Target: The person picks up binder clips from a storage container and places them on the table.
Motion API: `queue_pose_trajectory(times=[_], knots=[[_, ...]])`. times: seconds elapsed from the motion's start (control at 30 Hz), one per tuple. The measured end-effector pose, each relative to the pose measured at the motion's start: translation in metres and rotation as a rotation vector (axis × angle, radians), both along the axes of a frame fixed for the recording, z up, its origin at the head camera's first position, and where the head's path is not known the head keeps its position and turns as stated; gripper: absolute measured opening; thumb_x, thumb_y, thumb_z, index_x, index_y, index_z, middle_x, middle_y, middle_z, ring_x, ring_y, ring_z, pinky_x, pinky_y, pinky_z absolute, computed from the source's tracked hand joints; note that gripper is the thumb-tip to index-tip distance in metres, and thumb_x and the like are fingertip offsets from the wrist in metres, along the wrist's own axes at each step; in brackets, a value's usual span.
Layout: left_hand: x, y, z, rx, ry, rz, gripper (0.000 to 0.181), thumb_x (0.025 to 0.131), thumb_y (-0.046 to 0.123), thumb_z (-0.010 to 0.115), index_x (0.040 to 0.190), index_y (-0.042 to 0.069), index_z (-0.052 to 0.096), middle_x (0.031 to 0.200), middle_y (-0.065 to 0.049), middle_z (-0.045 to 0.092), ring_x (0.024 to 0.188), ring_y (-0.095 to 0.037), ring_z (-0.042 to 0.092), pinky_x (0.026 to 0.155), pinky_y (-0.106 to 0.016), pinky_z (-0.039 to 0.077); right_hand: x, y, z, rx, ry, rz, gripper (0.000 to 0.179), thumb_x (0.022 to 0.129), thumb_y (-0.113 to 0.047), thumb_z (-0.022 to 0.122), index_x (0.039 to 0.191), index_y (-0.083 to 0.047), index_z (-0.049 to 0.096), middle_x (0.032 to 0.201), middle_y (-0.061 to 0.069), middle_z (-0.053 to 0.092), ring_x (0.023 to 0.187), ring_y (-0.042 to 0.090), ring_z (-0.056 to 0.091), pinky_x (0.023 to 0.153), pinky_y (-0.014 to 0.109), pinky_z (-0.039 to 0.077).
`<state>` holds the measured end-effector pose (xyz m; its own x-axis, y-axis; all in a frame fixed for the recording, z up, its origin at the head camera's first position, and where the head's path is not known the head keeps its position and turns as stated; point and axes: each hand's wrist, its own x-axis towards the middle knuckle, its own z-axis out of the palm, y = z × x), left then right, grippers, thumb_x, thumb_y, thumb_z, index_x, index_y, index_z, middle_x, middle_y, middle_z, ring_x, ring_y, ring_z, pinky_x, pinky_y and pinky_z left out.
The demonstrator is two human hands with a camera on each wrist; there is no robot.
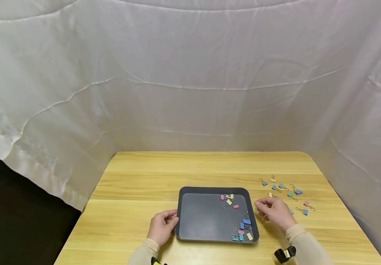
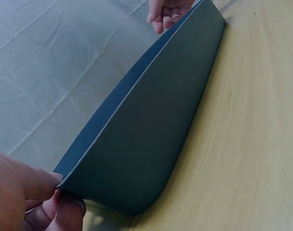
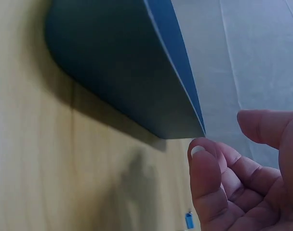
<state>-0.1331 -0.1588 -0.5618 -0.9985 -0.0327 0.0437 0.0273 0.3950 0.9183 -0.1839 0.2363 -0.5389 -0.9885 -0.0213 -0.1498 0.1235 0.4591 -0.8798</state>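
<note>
A dark grey tray (image 1: 207, 217) lies on the wooden table, with colored binder clips inside along its right side. My left hand (image 1: 162, 225) pinches the tray's left rim between thumb and fingers, which the left wrist view shows close up. Just off the tray's right edge is my right hand (image 1: 274, 211), held above the table. Its thumb stands apart from the loosely bent fingers (image 3: 206, 175) in the right wrist view, and nothing is between them. Blue binder clips (image 1: 246, 222) and a yellow binder clip (image 1: 249, 236) sit near the tray's front right corner.
Several loose binder clips, such as a blue one (image 1: 297, 191) and a pink one (image 1: 307, 203), are scattered on the table (image 1: 137, 176) right of the tray. Pale curtains (image 1: 190, 110) hang behind the table and on both sides.
</note>
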Motion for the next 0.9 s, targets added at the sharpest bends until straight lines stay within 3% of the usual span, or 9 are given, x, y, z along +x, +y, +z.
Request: queue_pose_trajectory(times=[0.37, 0.7, 0.9], knots=[[-0.001, -0.001, -0.003, 0.014, -0.013, 0.007, 0.022, 0.085, 0.002, 0.069, 0.106, -0.007, 0.069, 0.082, -0.004, 0.064, 0.073, -0.01, 0.057, 0.063, -0.019, 0.05, 0.011, -0.016, -0.017, 0.024, -0.051, -0.057, 0.026, 0.09, -0.02, 0.068, 0.102, 0.003, 0.069, 0.081, 0.008, 0.068, 0.067, 0.02, 0.063, 0.057, 0.031, 0.054], [0.0, -0.001, -0.002, 0.04, -0.021, 0.01, 0.024, 0.085, 0.003, 0.07, 0.107, -0.008, 0.068, 0.083, -0.006, 0.063, 0.072, -0.01, 0.057, 0.062, -0.018, 0.049, 0.011, -0.021, -0.02, 0.055, -0.015, -0.075, 0.023, 0.089, -0.015, 0.068, 0.1, 0.006, 0.069, 0.084, 0.01, 0.069, 0.067, 0.018, 0.062, 0.056, 0.028, 0.052], [-0.001, -0.001, -0.001, 0.042, -0.025, 0.004, 0.025, 0.085, 0.003, 0.07, 0.107, -0.008, 0.068, 0.082, -0.006, 0.063, 0.072, -0.012, 0.057, 0.061, -0.018, 0.049, 0.01, -0.02, -0.023, 0.009, -0.035, -0.093, 0.023, 0.089, -0.013, 0.067, 0.101, 0.007, 0.068, 0.085, 0.01, 0.069, 0.07, 0.018, 0.062, 0.057, 0.028, 0.053]])
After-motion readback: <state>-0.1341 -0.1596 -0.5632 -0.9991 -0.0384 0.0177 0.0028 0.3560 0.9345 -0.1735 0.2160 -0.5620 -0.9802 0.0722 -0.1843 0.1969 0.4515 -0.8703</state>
